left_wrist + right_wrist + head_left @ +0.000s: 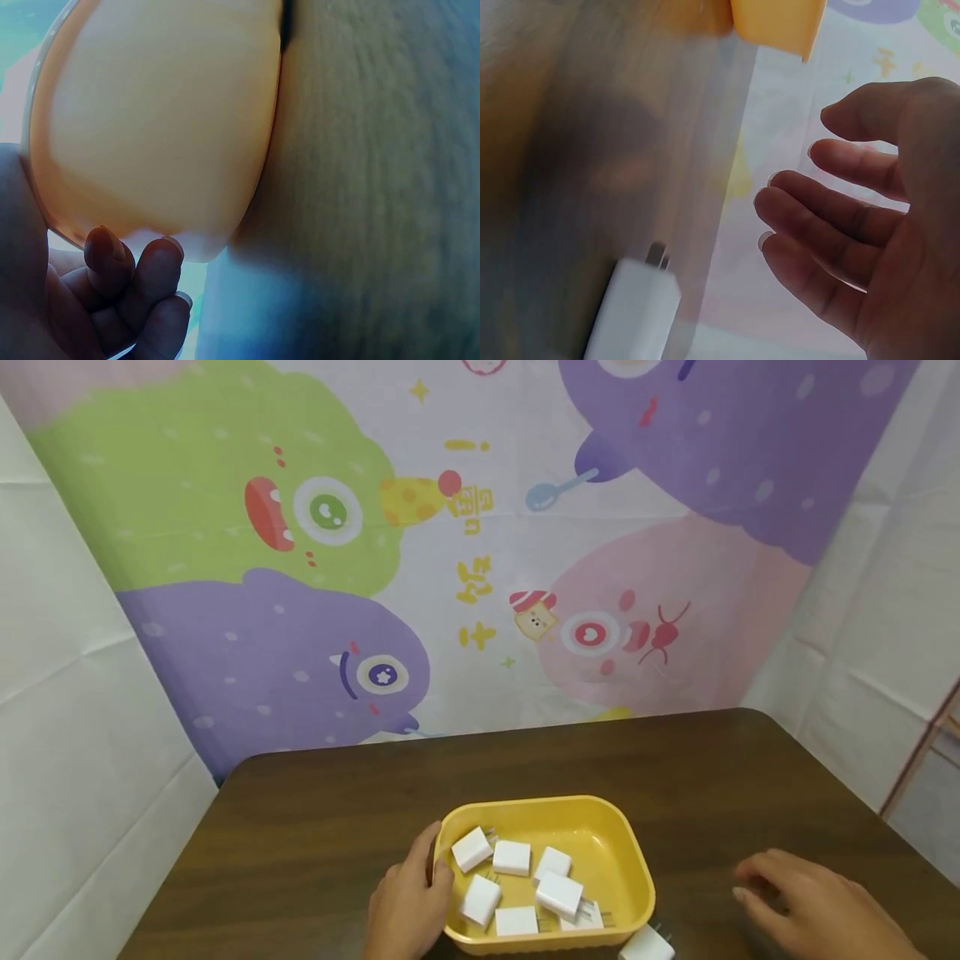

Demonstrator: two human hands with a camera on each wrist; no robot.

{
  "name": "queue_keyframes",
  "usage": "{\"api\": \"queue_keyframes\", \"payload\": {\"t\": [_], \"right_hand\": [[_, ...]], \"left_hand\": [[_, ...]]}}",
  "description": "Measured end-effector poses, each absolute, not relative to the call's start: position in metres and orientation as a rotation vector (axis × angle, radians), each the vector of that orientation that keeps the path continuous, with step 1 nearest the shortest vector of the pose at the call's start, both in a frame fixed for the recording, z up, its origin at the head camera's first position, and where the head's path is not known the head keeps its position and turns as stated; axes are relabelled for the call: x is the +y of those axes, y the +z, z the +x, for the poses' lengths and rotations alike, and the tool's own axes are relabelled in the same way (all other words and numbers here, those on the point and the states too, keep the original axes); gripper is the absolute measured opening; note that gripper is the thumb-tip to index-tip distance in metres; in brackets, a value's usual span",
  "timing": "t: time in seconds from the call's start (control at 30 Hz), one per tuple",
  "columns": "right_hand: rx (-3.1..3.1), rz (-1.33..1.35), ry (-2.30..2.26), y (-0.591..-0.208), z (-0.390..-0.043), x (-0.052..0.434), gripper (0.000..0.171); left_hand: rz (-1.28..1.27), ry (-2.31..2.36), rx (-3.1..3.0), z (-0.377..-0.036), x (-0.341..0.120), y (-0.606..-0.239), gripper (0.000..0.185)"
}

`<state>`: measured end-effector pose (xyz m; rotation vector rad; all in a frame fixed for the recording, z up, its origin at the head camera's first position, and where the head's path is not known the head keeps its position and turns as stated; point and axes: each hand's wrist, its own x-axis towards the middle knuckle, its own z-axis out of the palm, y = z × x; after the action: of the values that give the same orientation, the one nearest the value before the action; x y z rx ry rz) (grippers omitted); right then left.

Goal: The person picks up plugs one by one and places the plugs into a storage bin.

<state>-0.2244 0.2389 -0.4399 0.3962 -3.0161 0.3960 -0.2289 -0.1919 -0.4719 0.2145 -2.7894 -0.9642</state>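
A yellow plastic basket sits near the front of the table with several white charger plugs lying loose inside, some stacked on each other. My left hand grips its left wall, thumb at the rim; in the left wrist view the fingers curl against the outside. Another white charger plug, prongs showing, lies on the table beside the basket's front right corner; it appears larger as a charger plug in the right wrist view. My right hand hovers right of it, fingers loosely bent, holding nothing.
The dark wooden table has rounded far corners. Behind it hangs a cloth printed with cartoon monsters, and white sheets flank both sides.
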Motion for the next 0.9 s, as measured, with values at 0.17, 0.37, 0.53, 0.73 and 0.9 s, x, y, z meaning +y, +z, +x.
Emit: {"api": "queue_keyframes", "payload": {"t": [0.17,0.37,0.53,0.73,0.9], "right_hand": [[-3.015,0.363,0.346,-0.447,-0.223,0.256,0.020],[-2.980,0.313,0.276,-0.456,-0.220,0.275,0.021],[-2.935,0.303,0.230,-0.461,-0.219,0.286,0.020],[-2.938,0.288,0.215,-0.468,-0.218,0.294,0.021],[-2.881,0.328,0.175,-0.479,-0.217,0.303,0.024]], "left_hand": [[0.204,-0.961,-2.790,-0.229,-0.192,-0.470,0.049],[0.207,-0.973,-2.795,-0.228,-0.192,-0.471,0.049],[0.199,-0.971,-2.782,-0.228,-0.192,-0.472,0.049],[0.209,-0.982,-2.794,-0.228,-0.192,-0.471,0.050],[0.219,-0.989,-2.799,-0.229,-0.192,-0.470,0.050]]}}
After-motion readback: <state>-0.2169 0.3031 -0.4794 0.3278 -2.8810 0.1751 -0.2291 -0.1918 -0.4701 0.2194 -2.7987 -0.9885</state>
